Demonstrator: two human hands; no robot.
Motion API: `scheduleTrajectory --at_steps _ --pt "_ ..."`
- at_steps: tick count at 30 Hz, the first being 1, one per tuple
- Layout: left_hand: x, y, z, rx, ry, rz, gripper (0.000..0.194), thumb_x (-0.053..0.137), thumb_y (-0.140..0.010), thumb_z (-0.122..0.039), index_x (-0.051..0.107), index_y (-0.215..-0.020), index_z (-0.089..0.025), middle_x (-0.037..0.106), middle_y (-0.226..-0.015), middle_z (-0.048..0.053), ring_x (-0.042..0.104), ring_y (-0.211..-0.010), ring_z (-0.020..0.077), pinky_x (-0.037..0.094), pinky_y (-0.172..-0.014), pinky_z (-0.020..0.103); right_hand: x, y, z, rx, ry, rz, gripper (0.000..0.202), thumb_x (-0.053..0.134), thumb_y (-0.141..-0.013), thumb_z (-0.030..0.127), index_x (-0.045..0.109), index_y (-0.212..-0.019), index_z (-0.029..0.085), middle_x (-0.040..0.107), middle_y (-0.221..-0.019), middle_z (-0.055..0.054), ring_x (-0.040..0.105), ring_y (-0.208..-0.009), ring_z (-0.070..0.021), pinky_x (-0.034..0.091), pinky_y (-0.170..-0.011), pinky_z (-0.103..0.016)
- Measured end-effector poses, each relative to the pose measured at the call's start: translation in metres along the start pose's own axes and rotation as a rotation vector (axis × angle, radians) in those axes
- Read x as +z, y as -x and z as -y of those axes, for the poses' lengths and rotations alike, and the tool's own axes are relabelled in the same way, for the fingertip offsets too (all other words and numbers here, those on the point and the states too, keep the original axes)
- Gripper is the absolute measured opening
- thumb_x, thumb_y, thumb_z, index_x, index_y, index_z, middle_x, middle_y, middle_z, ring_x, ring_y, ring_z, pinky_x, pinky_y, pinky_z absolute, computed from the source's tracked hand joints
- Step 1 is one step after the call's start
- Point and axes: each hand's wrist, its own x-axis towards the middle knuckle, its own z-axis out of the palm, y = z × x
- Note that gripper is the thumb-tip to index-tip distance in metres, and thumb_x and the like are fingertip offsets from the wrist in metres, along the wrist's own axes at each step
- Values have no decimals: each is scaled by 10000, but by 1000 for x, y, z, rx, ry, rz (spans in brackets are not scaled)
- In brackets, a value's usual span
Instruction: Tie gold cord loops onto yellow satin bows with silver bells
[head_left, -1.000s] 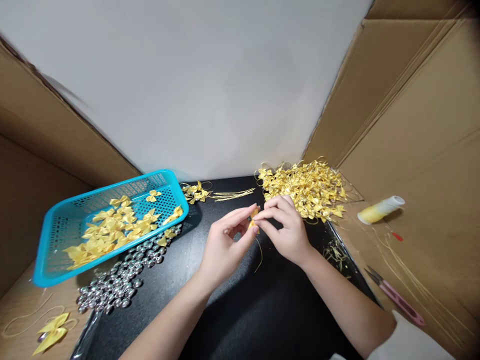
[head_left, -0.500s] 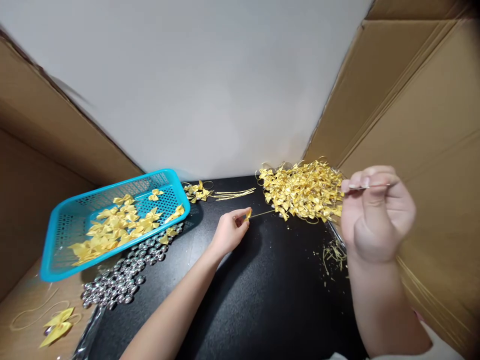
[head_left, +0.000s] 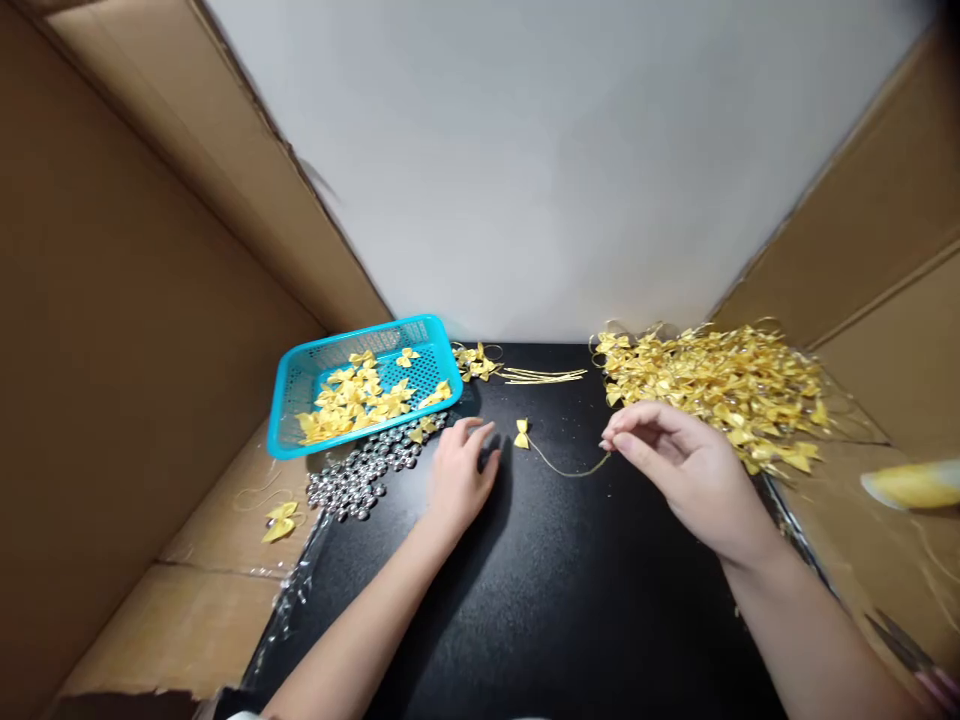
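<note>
A small yellow bow (head_left: 522,434) lies on the black tabletop between my hands, with a thin gold cord (head_left: 566,473) curving from it to my right fingertips. My right hand (head_left: 675,462) pinches the far end of this cord; whether anything else is in the pinch is too small to tell. To the left of the bow, my left hand (head_left: 459,475) hovers with its fingers apart and holds nothing. Just beyond it are silver beads (head_left: 356,478), spread in front of a blue basket (head_left: 277,400) of yellow bows (head_left: 356,395).
A large heap of yellow bows with cords (head_left: 720,380) covers the back right. Cut gold cords (head_left: 544,377) and a few bows (head_left: 476,362) lie along the back. Scissors (head_left: 900,640) rest at right, near a yellow roll (head_left: 911,485). Cardboard walls (head_left: 150,250) flank the table.
My left hand has let go of the bow and opened. My right hand has come down and inward from the right, pinching the cord. The camera view has shifted left.
</note>
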Motion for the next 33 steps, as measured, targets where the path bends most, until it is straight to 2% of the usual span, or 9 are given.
scheduleTrajectory --at_steps 3,5,9,14,18,22,25,27,33 --pt "-26 25 34 -82 -299 -56 251 567 -874 -237 713 -1056 -144 676 -1037 137 584 -917 300 481 -811 416 7 2 -4 55 21 88 93 694 -848 317 685 -833 226 741 -918 -30 699 -885 -146 575 -811 -243" --pt "-37 38 54 -146 -363 -44 254 554 -874 -248 728 -1025 -140 675 -1009 148 568 -886 314 459 -774 424 8 3 -5 83 6 143 108 681 -859 316 672 -803 225 754 -981 -35 701 -949 -154 567 -863 -259" --pt "-43 52 74 -273 -112 -75 243 573 -856 -296 754 -965 -178 681 -964 141 551 -891 319 419 -810 439 8 3 -3 99 -61 170 132 717 -830 321 676 -756 220 765 -939 -36 718 -902 -154 583 -835 -256" --pt "-42 50 68 -314 121 -103 200 618 -818 -340 768 -835 -209 709 -867 105 576 -851 278 422 -840 418 12 2 -7 182 -91 135 182 786 -738 372 750 -784 201 771 -823 -67 738 -769 -191 620 -743 -297" --pt "-40 30 37 -349 425 -68 292 613 -831 -417 770 -892 -178 747 -833 89 616 -711 213 476 -698 343 17 3 -14 254 -44 107 226 780 -719 401 783 -812 195 783 -858 -90 746 -799 -224 623 -771 -348" --pt "-29 -4 -23 -305 738 20 418 572 -862 -485 766 -1002 -143 756 -816 95 607 -625 150 477 -620 279 21 4 -14 207 -55 82 207 771 -724 397 783 -786 199 786 -928 -87 742 -872 -239 611 -828 -377" --pt "-23 -27 -70 -314 1214 102 390 689 -794 -437 758 -1064 -165 757 -830 81 611 -673 135 471 -652 256 22 5 -7 214 -103 66 206 769 -741 376 772 -831 191 774 -789 -62 738 -739 -209 626 -750 -353" --pt "-22 -37 -92 -305 1396 132 323 749 -744 -404 785 -973 -179 754 -819 70 629 -732 147 467 -660 246 21 6 -3 198 -151 30 216 759 -760 381 754 -846 182 759 -771 -57 727 -688 -189 632 -694 -325" --pt "-23 -46 -118 -343 1619 143 216 852 -625 -315 791 -781 -178 749 -732 32 565 -601 91 457 -601 218 17 9 5 119 -99 -73 239 684 -838 405 650 -796 172 657 -623 -6 630 -516 -118 566 -482 -218"
